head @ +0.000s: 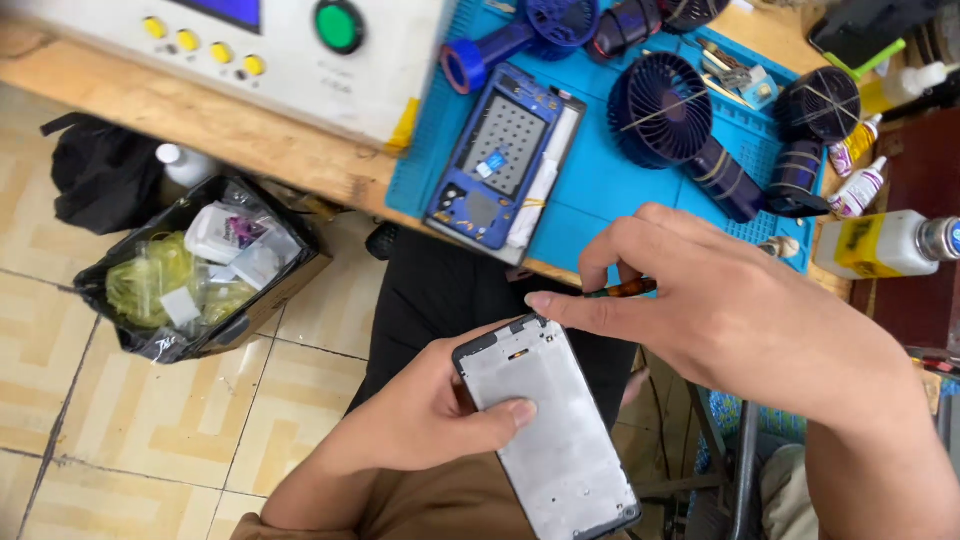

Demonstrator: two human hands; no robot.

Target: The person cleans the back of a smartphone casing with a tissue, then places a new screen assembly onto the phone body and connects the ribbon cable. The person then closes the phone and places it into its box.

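Step in hand: the person works at the top edge of a phone screen panel [550, 430], held over the lap with its bare metal back facing up.
Doing it well: as I judge it, the panel should stay flat and steady, the tool tip should meet only the top rim near the small cut-outs, and pressure should be light, since a thin panel like this bends or cracks easily.
Left hand [420, 415]: closed around the panel's left edge from beneath, thumb laid across the metal back near the middle; it carries the whole panel.
Right hand [720, 310]: fingers curled shut on a thin dark tool [622, 290], pinched between thumb and fingers; the index finger stretches left and touches the panel's top corner.
Tool tip: hidden behind the fingers, so I cannot tell whether it touches the panel.
Panel position: near the viewer, below the table edge, tilted with its top towards the far side.
Far side: a blue work mat [600, 180] on the wooden table bears a blue phone frame [500, 160], opened and lying flat.
Right of the frame: two dark handheld fans [680, 125] lie on the mat, small glue bottles [858, 165] just beyond them.
Left, on the floor: a box lined with a black bag [195, 265], holding scraps.
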